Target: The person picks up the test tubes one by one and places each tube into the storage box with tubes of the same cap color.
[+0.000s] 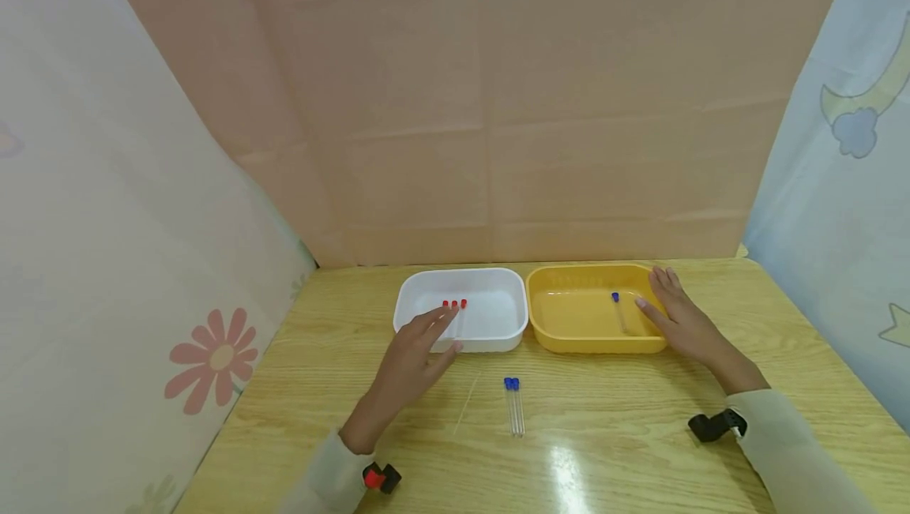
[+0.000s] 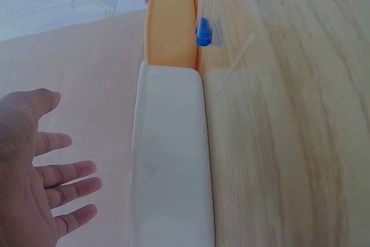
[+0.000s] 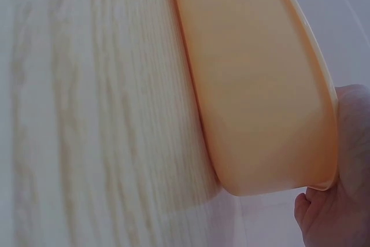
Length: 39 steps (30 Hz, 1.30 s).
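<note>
My left hand (image 1: 404,362), fingers extended and thumb apart, hangs over the front left of the white tray (image 1: 508,317); in the left wrist view the same hand (image 2: 34,172) holds nothing. Red-capped clear tubes (image 1: 464,305) lie in that tray, partly hidden by the fingers. At the right end of the yellow tray (image 1: 569,324), my right hand (image 1: 688,330) rests over the rim, fingers fairly straight and thumb over the inside. One blue-capped tube (image 1: 616,298) lies in the yellow tray near the thumb. Blue-capped clear tubes (image 1: 515,407) lie side by side on the table before the trays.
The two trays stand side by side at the back of the wood-grain table (image 1: 604,419). A thin pale line (image 1: 466,403) shows left of the loose tubes; its kind is unclear. Brown sheeting (image 1: 498,103) hangs behind, and patterned cloth (image 1: 142,182) hangs at the sides.
</note>
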Tool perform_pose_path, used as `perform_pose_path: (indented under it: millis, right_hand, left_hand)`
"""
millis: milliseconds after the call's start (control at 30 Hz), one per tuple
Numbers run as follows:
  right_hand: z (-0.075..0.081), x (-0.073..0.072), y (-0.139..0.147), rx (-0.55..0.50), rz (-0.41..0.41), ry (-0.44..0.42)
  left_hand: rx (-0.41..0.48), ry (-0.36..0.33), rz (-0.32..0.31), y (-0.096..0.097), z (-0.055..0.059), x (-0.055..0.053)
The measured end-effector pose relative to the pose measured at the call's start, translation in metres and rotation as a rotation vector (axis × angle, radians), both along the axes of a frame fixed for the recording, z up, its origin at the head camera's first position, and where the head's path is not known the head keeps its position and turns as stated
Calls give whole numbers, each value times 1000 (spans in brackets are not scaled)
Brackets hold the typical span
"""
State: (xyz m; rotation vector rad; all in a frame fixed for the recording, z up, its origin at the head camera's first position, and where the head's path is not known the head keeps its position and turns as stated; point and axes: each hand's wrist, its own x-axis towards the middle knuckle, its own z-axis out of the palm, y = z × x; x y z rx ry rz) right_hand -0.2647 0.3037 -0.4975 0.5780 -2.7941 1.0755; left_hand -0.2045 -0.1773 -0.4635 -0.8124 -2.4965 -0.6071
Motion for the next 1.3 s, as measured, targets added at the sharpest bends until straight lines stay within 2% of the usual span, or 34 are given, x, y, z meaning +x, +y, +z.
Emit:
perform_pose_path:
  millis: [100, 233, 500, 700, 933, 1300]
  right_hand:
    - [0, 0, 0, 0, 0, -1]
    - [1, 1, -1, -2, -3, -9]
    - [2, 1, -1, -1, 1, -1]
    - [4, 2, -1, -4, 1, -2]
    - [5, 2, -2, -4, -3, 5]
    - [2, -1, -2, -7, -14, -2]
  left_hand:
    - [-5, 27, -15, 3, 1, 4]
    - [-18, 30, -26, 7, 3, 11]
    - [-53, -45, -43, 16, 3, 19]
    - [-109, -62, -60, 24, 2, 24]
    - [-119, -109, -85, 35, 0, 32]
    - [-159, -169, -85, 47, -6, 39]
